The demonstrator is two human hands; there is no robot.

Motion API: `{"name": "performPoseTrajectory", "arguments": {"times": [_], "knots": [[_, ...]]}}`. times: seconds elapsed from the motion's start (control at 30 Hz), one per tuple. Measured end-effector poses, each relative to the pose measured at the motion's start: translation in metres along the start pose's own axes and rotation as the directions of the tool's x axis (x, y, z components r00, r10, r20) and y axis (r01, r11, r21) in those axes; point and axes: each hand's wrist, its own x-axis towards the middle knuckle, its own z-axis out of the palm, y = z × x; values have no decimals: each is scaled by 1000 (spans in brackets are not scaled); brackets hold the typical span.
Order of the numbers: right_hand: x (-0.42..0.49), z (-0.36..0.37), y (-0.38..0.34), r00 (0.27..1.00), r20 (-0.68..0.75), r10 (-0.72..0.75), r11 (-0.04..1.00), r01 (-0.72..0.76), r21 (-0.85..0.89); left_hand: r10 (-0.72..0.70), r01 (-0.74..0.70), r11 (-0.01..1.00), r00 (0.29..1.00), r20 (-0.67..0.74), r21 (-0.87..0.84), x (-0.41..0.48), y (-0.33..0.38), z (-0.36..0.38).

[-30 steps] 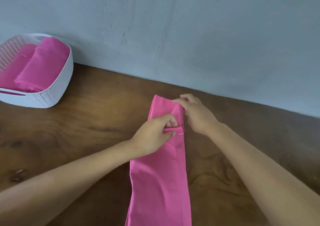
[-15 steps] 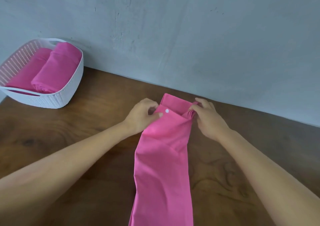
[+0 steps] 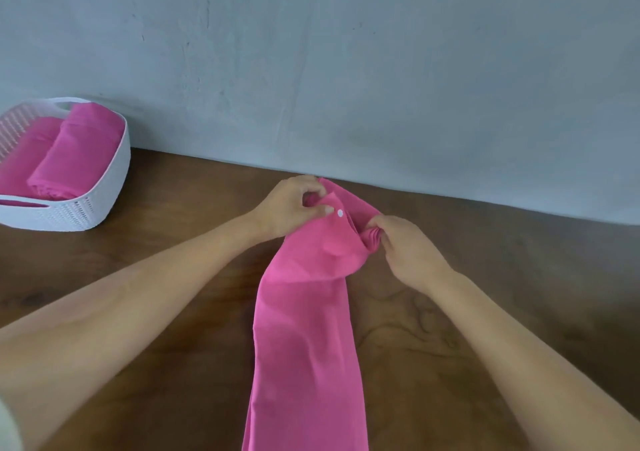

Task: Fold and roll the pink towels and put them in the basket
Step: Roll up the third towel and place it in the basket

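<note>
A long pink towel (image 3: 304, 329), folded into a narrow strip, lies on the wooden tabletop (image 3: 173, 242). It runs from the frame's 6 o'clock edge up toward 12 o'clock, where its far end stops just short of the wall (image 3: 346, 69). That far end is lifted and bunched between both hands. The left hand (image 3: 291, 208), at about 11 o'clock of the strip's end, has its fingers curled and pinches the towel's left corner between thumb and fingertips. It sits close beside a small white dot (image 3: 340, 213) on the cloth (a snap or a mark, too small to tell). The right hand (image 3: 408, 249), at about 2 o'clock of the strip's end, is curled too and grips a gathered wad of the towel's right edge, the folds pleated against its fingertips. Between the two hands the cloth sags in a shallow hollow; below them it lies flat with a few soft creases.

Well apart, at the frame's 9 o'clock, a white perforated basket (image 3: 104, 204) stands on the tabletop near the wall. Two rolled towels (image 3: 79, 152) of the same pink lie in it side by side, touching, their long sides pointing toward 1 o'clock, the right one against the basket's right wall
</note>
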Motion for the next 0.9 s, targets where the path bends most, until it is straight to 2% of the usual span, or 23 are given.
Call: {"name": "performPoseTrajectory", "arguments": {"times": [0.2,0.33,0.53,0.73,0.9], "knots": [[-36,-6,0,996,-89,19,1000,-19,3,85,-83,996,995,-52,45,-10,23,3],[-60,6,-4,991,-132,21,999,-25,-26,38,-41,998,995,-95,-37,-35,21,2],[-96,40,-25,987,-159,29,998,-37,-48,-53,48,995,997,-61,-84,-92,17,7],[-126,86,-24,989,-129,79,996,-73,53,-74,74,988,997,-5,136,-160,15,24],[-161,115,-16,994,-102,45,996,-37,76,-135,116,954,990,51,275,-213,17,57]]}}
